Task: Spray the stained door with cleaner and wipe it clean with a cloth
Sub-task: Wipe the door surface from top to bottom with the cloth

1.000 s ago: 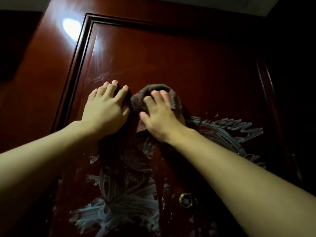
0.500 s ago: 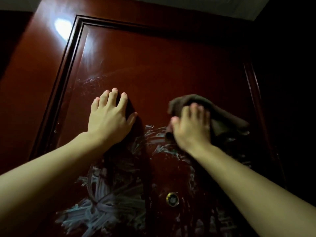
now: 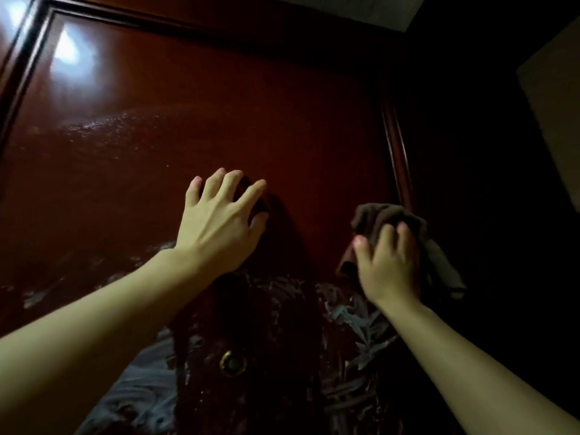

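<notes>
A glossy dark red door (image 3: 194,114) fills the view. Whitish smeared streaks (image 3: 354,318) cover its lower part, left and right of a dark wiped band. My left hand (image 3: 219,227) rests flat on the panel with fingers spread. My right hand (image 3: 389,265) presses a crumpled brown cloth (image 3: 386,218) against the door near the panel's right moulding. Part of the cloth hangs out to the right of that hand. No spray bottle is in view.
A round brass peephole (image 3: 233,363) sits low in the door between my forearms. Raised moulding (image 3: 397,146) frames the panel on the right and across the top. To the right lies a dark wall area with a pale surface (image 3: 552,127).
My right hand has carried the cloth from beside my left hand across to the right edge of the panel. The view has shifted right. My left hand stays flat on the door.
</notes>
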`<action>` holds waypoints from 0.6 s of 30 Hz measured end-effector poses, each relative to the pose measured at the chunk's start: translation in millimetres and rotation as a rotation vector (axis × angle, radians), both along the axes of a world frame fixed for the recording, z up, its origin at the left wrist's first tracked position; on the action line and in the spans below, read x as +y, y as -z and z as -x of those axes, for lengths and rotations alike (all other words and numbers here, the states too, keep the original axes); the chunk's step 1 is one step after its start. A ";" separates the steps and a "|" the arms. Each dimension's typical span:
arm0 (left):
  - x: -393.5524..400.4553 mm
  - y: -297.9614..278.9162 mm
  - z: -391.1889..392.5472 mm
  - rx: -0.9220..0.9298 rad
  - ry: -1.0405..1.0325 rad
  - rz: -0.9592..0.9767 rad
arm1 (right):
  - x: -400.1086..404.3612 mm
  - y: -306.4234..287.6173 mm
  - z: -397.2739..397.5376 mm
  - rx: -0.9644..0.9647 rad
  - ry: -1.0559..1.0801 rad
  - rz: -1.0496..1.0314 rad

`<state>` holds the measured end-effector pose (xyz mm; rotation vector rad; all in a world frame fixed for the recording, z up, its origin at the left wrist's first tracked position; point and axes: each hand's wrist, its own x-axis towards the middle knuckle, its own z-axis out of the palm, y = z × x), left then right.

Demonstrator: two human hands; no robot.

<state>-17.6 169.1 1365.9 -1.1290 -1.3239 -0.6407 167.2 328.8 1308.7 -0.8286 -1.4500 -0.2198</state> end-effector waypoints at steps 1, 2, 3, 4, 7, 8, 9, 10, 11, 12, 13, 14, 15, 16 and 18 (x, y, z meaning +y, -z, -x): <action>2.8 1.1 -3.2 -0.007 -0.008 -0.009 | 6.1 2.9 -7.3 0.000 0.040 -0.011; 5.1 1.7 -5.7 -0.017 -0.017 -0.014 | 7.3 3.5 -10.3 -0.012 0.071 -0.015; 7.0 1.7 -7.4 -0.028 -0.026 -0.017 | 4.6 2.6 -8.7 -0.020 0.073 0.001; 8.6 1.8 -8.6 -0.034 -0.036 -0.019 | -1.9 0.6 -3.2 -0.034 0.053 0.026; 14.2 4.5 -9.9 -0.020 -0.083 -0.022 | -30.7 -1.9 29.3 -0.245 0.006 -0.007; 16.0 5.3 -9.6 -0.016 -0.099 -0.026 | -41.4 -1.9 41.2 -0.321 -0.025 -0.054; 17.0 6.1 -9.6 -0.016 -0.107 -0.032 | -50.1 -1.7 50.1 -0.364 -0.070 -0.106; 17.8 6.5 -9.4 -0.019 -0.111 -0.037 | -56.7 -1.7 55.1 -0.375 -0.113 -0.150; 17.9 6.4 -9.7 -0.021 -0.116 -0.042 | -58.4 -1.7 56.2 -0.367 -0.143 -0.175; 18.1 6.6 -10.3 -0.023 -0.123 -0.044 | -55.3 -0.6 53.9 -0.356 -0.157 -0.177; 18.4 7.0 -11.1 -0.024 -0.131 -0.047 | -48.8 2.1 48.3 -0.342 -0.158 -0.154; 18.8 7.5 -12.0 -0.025 -0.137 -0.053 | -39.7 5.5 41.5 -0.324 -0.147 -0.112; 19.3 8.0 -13.0 -0.028 -0.139 -0.061 | -28.5 9.7 32.6 -0.288 -0.123 -0.067; 19.4 8.2 -14.6 -0.033 -0.137 -0.070 | -16.5 14.7 22.7 -0.228 -0.096 -0.031; 19.7 8.2 -17.8 -0.039 -0.128 -0.078 | 6.5 27.1 -0.4 -0.090 -0.013 -0.031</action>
